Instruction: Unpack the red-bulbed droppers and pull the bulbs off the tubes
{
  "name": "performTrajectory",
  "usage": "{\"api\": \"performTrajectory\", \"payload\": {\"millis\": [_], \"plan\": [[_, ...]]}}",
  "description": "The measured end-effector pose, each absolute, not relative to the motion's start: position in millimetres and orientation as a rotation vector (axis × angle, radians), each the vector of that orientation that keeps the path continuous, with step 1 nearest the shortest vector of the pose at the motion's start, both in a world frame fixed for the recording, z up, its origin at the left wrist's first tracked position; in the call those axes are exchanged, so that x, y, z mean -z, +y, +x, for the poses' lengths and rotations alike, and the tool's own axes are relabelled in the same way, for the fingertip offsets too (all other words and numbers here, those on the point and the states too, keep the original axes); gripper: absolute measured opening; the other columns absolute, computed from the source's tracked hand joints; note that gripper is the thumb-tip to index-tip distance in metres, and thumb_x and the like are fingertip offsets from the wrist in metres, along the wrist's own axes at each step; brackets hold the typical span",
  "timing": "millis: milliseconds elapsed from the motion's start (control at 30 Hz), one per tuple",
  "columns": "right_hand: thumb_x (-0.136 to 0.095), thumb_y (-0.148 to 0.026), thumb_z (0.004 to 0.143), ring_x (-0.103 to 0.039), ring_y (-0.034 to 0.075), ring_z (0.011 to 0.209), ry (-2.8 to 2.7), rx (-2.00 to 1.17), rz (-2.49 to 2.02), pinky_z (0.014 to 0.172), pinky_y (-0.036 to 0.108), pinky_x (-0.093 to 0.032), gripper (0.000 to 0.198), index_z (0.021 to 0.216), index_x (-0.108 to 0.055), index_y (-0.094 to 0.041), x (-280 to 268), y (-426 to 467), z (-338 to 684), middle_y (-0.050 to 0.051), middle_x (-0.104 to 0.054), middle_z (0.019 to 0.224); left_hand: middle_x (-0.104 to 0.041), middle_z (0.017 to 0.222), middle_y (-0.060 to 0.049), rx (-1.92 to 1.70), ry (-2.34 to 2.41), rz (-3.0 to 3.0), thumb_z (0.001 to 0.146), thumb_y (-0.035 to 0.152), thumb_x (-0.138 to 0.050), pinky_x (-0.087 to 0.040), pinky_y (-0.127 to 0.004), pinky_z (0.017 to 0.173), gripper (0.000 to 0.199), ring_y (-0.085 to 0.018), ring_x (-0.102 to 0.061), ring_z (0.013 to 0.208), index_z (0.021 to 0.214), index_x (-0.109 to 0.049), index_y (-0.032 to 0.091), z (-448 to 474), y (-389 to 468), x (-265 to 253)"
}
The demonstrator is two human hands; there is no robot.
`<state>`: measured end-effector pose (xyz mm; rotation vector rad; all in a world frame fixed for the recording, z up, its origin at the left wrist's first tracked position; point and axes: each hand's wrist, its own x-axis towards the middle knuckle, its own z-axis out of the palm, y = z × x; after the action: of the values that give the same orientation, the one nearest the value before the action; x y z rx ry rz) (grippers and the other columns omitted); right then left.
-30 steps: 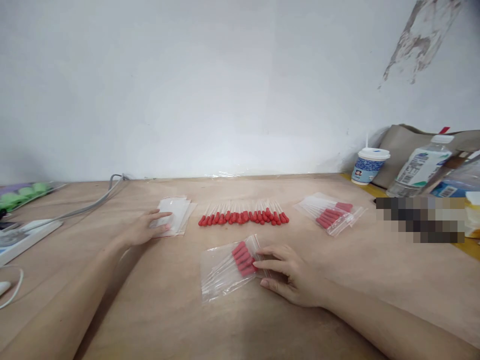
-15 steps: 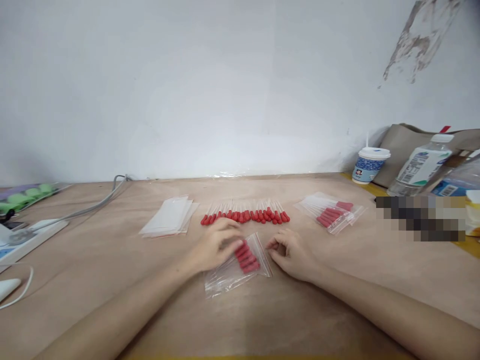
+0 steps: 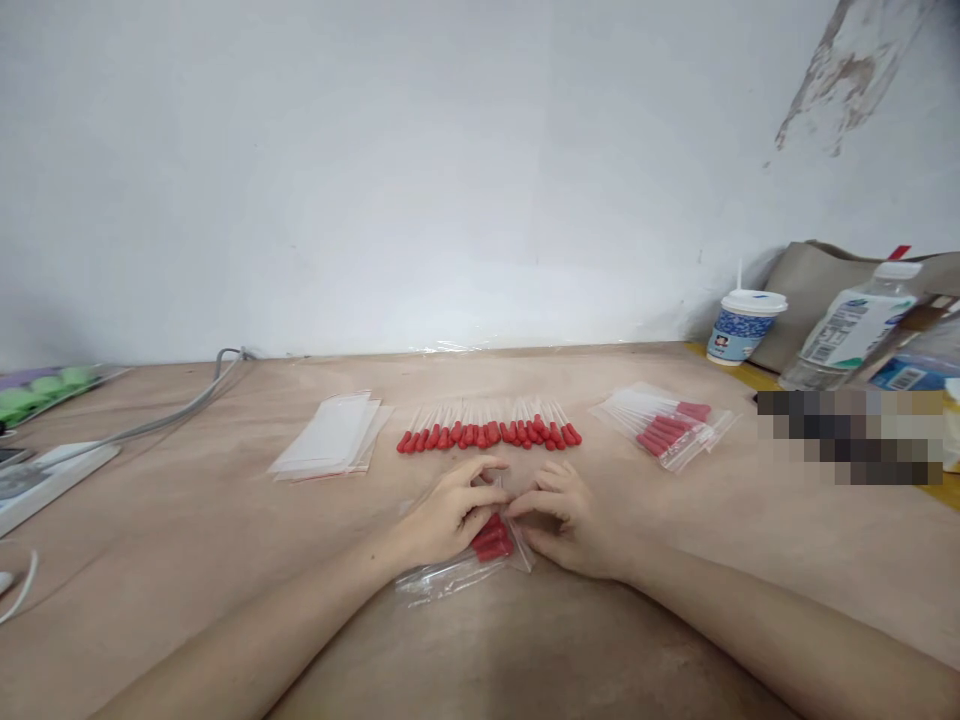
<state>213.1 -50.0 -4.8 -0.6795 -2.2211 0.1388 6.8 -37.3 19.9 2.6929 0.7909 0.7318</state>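
Note:
A clear zip-lock bag (image 3: 442,585) with several red-bulbed droppers (image 3: 491,548) inside lies on the table in front of me. My left hand (image 3: 457,510) reaches over it, thumb and forefinger closed on the bag near its mouth. From the other side my right hand (image 3: 559,515) pinches the mouth edge with thumb and forefinger. The fingertips of both hands almost meet there, and they hide part of the zip strip. Just beyond the hands, a row of loose droppers (image 3: 480,433) lies with red bulbs toward me and thin clear tubes pointing to the wall.
Flat bags (image 3: 322,438) are stacked left of the row. Filled bags of droppers (image 3: 667,430) lie to the right. A paper cup (image 3: 742,328), a plastic bottle (image 3: 847,330) and a grey bag (image 3: 787,300) stand far right. A power strip (image 3: 56,485) with a cable (image 3: 180,413) is at left.
My right hand has moved left onto the mouth of the bag and now grips it. My left hand has shifted slightly right and down along the bag.

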Motion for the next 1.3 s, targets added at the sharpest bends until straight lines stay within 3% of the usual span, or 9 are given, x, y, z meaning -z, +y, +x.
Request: {"api": "performTrajectory", "payload": {"millis": [133, 300, 1000, 1200, 1300], "plan": [[-0.053, -0.014, 0.077, -0.045, 0.013, 0.069, -2.228, 0.11, -0.568, 0.065, 0.029, -0.029, 0.012, 0.078, -0.061, -0.022, 7.9, -48.2, 213.5, -0.001, -0.055, 0.07, -0.054, 0.114, -0.006, -0.838, 0.725, 2.723, 0.082, 0.008, -0.045, -0.047, -0.029, 0.083, 0.026, -0.014, -0.055, 0.095, 0.095, -0.064, 0.02, 8.8, -32.8, -14.9], [-0.054, -0.017, 0.079, -0.044, 0.012, 0.066, -2.221, 0.14, -0.574, 0.064, 0.029, -0.029, 0.009, 0.072, -0.058, -0.021, 5.2, -50.1, 214.9, -0.001, -0.057, 0.066, -0.06, 0.105, -0.007, -0.911, 0.575, 2.839, 0.084, 0.011, -0.045, -0.048, -0.026, 0.077, 0.023, -0.014, -0.059, 0.092, 0.091, -0.065, 0.019, 6.8, -31.5, -10.8], [-0.051, -0.018, 0.081, -0.046, 0.012, 0.073, -2.392, 0.317, -0.442, 0.067, 0.03, -0.029, 0.009, 0.075, -0.057, -0.021, -2.4, -51.6, 216.2, -0.001, -0.058, 0.072, -0.065, 0.093, -0.005, -0.953, 0.401, 3.156, 0.088, 0.017, -0.043, -0.049, -0.023, 0.073, 0.019, -0.013, -0.061, 0.082, 0.084, -0.062, 0.017, 6.9, -30.6, -14.4], [-0.045, -0.014, 0.085, -0.044, 0.012, 0.068, -2.368, 0.46, -0.406, 0.068, 0.03, -0.03, 0.017, 0.077, -0.058, -0.021, -0.7, -50.9, 216.5, -0.002, -0.056, 0.068, -0.063, 0.088, -0.004, -0.715, 0.252, 3.322, 0.09, 0.015, -0.04, -0.046, -0.022, 0.07, 0.021, -0.012, -0.058, 0.082, 0.082, -0.059, 0.015, 8.3, -33.4, -22.1], [-0.04, -0.014, 0.088, -0.044, 0.012, 0.067, -2.432, 0.459, -0.418, 0.067, 0.031, -0.03, 0.024, 0.075, -0.058, -0.022, 2.7, -49.4, 215.9, -0.002, -0.053, 0.064, -0.06, 0.081, -0.002, -0.573, 0.237, 3.37, 0.092, 0.016, -0.034, -0.042, -0.023, 0.062, 0.028, -0.012, -0.054, 0.071, 0.075, -0.056, 0.015, 10.4, -34.7, -24.0]]}}
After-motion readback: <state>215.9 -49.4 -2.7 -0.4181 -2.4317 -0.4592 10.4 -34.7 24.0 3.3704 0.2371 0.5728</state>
